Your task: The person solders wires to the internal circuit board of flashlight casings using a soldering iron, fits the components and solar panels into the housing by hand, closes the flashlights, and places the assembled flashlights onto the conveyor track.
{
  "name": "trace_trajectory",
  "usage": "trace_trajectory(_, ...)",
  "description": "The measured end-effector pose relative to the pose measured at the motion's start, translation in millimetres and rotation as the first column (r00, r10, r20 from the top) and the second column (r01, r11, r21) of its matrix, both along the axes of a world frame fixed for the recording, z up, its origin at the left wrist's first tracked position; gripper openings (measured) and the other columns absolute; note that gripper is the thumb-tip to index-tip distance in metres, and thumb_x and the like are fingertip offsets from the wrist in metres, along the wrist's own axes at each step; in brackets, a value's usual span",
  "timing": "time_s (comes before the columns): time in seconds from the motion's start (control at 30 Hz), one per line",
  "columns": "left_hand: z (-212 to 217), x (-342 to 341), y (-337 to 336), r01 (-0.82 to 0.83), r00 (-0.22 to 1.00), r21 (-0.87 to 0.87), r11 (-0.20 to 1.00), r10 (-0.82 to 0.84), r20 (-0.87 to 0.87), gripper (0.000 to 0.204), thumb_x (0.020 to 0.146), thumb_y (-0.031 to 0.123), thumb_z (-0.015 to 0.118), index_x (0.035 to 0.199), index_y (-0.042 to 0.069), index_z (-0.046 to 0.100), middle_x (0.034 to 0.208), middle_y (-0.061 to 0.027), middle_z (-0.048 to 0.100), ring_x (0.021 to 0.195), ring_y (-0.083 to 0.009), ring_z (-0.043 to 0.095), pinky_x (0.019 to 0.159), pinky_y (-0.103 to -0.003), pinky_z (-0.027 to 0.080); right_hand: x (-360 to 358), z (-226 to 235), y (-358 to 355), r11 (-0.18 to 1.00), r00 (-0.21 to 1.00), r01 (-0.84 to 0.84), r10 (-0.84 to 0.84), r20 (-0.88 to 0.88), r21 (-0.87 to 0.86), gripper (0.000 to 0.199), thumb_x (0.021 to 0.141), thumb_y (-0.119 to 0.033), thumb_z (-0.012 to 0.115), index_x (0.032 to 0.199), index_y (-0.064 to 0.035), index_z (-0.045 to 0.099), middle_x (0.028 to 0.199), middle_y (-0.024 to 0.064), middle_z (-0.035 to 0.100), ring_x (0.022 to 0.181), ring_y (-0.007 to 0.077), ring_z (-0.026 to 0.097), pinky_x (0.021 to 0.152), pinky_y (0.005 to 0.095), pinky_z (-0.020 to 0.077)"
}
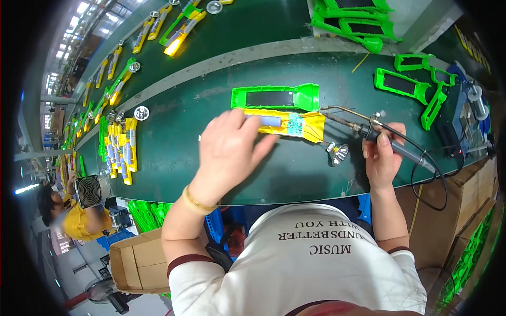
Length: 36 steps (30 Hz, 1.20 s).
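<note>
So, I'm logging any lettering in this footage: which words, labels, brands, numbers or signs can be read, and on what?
White shirt: dark printed capital letters, upside down in the picture; legible, but I won't copy the wording.
Teal circuit board: any markings are too small to read.
Blue cell: no legible lettering.
Elsewhere: I can make out nothing readable.

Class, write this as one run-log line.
Left hand: over long yellow plastic shell with blue cylindrical cell | Right hand: holding grey-handled soldering iron, tip toward shell | Beyond shell: long green plastic casing
</note>
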State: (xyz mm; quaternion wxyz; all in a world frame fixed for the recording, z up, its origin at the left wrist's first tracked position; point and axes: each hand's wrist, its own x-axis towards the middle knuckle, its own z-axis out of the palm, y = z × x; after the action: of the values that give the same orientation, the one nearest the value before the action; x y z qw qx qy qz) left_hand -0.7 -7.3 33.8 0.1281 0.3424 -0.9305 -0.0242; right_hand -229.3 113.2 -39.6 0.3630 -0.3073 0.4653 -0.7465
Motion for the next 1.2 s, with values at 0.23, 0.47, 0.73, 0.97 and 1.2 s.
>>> trace_trajectory(0.23,-5.3,10.4,-2.1,-0.034,0.946,0.749,0.662,0.263,-0.190,0.012,0.068,0.006,0.070,0.077,0.005,0.062,0.061,-0.0046,0.053,0.052,-0.0185,0.050,0.050,-0.028,0.043,4.8,1.0,-3.9,0.998,0.998,-0.063,0.063,0.026,-0.001,0.024,0.084,-0.015,0.058,0.093,-0.0051,0.038,0.075,0.0046,0.048,0.050,0.0092,0.043,0.046,0.0219,0.0364)
trace_trajectory(0.47,-42.3,-5.6,-16.3,0.313,0.863,0.078,0.947,-0.249,-0.439,0.013,0.070,0.002,0.067,0.082,0.006,0.064,0.072,-0.0056,0.054,0.070,-0.0222,0.054,0.063,-0.031,0.045,7.8,1.2,-4.1,0.992,0.992,-0.126,0.126,-0.017,0.001,0.025,0.083,-0.015,0.059,0.092,-0.0050,0.038,0.074,0.0057,0.048,0.050,0.0090,0.043,0.045,0.0214,0.0367)
trace_trajectory(0.73,-35.9,-10.8,-16.9,0.353,0.900,0.061,0.933,-0.322,-0.294,0.020,0.062,-0.001,0.066,0.081,0.006,0.064,0.072,-0.0047,0.053,0.069,-0.0213,0.053,0.060,-0.031,0.045,9.7,-5.6,-3.3,0.991,0.987,-0.120,0.126,-0.104,0.062,0.026,0.081,-0.018,0.061,0.091,-0.0057,0.039,0.078,0.0056,0.048,0.047,0.0080,0.041,0.040,0.0202,0.0345)
trace_trajectory(0.97,-33.7,-14.4,-14.9,0.358,0.923,0.018,0.934,-0.351,-0.156,0.017,0.063,0.004,0.060,0.080,0.007,0.061,0.073,-0.0038,0.049,0.070,-0.0193,0.051,0.058,-0.029,0.045,10.9,-5.8,-5.3,0.982,0.970,-0.162,0.177,-0.169,0.099,0.028,0.082,-0.019,0.061,0.090,-0.0045,0.039,0.075,0.0053,0.048,0.047,0.0084,0.044,0.041,0.0209,0.0357)
trace_trajectory(1.2,-30.7,-15.8,-14.8,0.374,0.924,0.030,0.927,-0.369,-0.103,0.016,0.064,0.004,0.058,0.080,0.007,0.060,0.073,-0.0044,0.048,0.070,-0.0192,0.049,0.058,-0.030,0.045,12.6,1.7,-7.8,0.964,0.958,-0.259,0.265,-0.106,0.069,0.025,0.082,-0.005,0.058,0.091,-0.0025,0.034,0.073,0.0073,0.052,0.058,0.0104,0.054,0.050,0.0240,0.0448)
